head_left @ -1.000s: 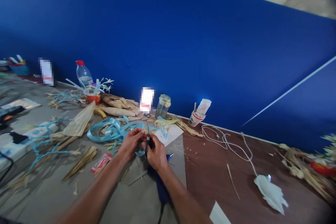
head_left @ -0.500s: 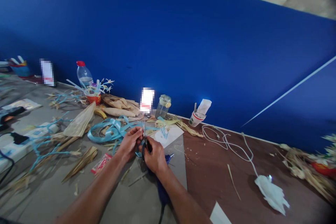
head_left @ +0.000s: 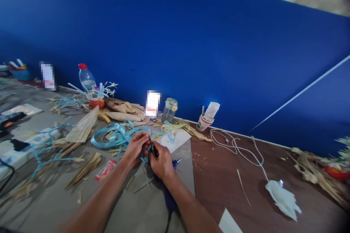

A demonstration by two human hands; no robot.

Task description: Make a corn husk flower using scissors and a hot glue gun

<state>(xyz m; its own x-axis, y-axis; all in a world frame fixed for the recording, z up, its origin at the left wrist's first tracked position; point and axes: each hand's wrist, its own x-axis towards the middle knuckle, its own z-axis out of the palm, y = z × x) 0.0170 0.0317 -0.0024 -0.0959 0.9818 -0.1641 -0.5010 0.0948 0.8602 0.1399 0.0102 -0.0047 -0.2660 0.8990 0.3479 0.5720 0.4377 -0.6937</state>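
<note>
My right hand is closed around the dark handles of a pair of scissors, whose blades point away from me. Close beside the blades, my left hand pinches a strip of light blue ribbon; its end shows below the fingers, and the rest is hidden by the hand. A loose coil of light blue ribbon lies just left of my hands. Under my right forearm rests a dark blue glue gun, partly covered.
Behind my hands stand a glass jar, a bright phone and a paper cup. Dried husks and blue-stemmed flowers spread leftward near a power strip. A white cable crosses the right side.
My hands stay almost in place, with the scissors still by my left fingertips. The view has shifted very slightly.
</note>
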